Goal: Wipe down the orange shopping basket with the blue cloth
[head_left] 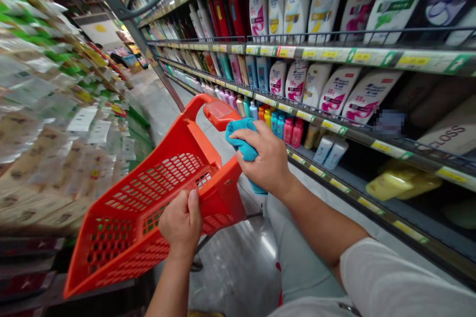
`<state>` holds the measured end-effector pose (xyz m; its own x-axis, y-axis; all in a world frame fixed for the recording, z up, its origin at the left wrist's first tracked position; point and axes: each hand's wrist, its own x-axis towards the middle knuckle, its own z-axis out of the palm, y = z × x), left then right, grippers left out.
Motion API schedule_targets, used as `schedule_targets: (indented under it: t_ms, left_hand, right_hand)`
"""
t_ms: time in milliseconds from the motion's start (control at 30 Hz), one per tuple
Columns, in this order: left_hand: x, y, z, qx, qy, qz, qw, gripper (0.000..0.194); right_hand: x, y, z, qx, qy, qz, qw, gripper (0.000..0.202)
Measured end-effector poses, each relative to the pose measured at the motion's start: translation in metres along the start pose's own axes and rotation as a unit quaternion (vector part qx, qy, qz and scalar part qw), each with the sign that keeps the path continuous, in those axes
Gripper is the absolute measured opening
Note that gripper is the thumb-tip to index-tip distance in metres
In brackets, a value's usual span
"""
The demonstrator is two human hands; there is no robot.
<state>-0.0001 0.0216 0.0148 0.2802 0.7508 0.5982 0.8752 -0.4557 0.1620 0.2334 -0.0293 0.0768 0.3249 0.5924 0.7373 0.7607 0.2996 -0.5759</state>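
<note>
Txtrd cloth (pixel 242 125), perf. plastic cart (pixel 223 195)

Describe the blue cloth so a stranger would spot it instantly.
Beside the bottle-lined shelves stands an orange-red shopping cart. At its handle end, the person's right hand grips the cloth. It is bright blue, crumpled and mesh-textured, unlike the smooth, hard plastic of the cart.

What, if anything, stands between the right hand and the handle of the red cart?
Only the blue cloth, bunched under the right hand at the handle; whether any finger also touches it is hidden.
</note>
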Motion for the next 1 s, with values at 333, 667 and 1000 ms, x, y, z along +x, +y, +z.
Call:
schedule_targets:
  t_ms: [333,667,1000]
  left_hand:
    - [-0.029,-0.026,-0.027,-0.073,0.024,0.037,0.996,0.040]
    - [-0.063,0.005,-0.076,-0.199,0.039,0.058,0.977,0.023]
    - [-0.073,0.013,-0.091,-0.214,0.076,0.032,0.973,0.015]
  right_hand:
    - [0.047,0.018,-0.033,0.105,-0.214,0.015,0.971,0.028]
    - [0.012,-0.004,-0.048,0.167,-0.262,-0.053,0.949,0.027]
    - [0.002,-0.024,-0.049,0.147,-0.326,-0.133,0.924,0.022]
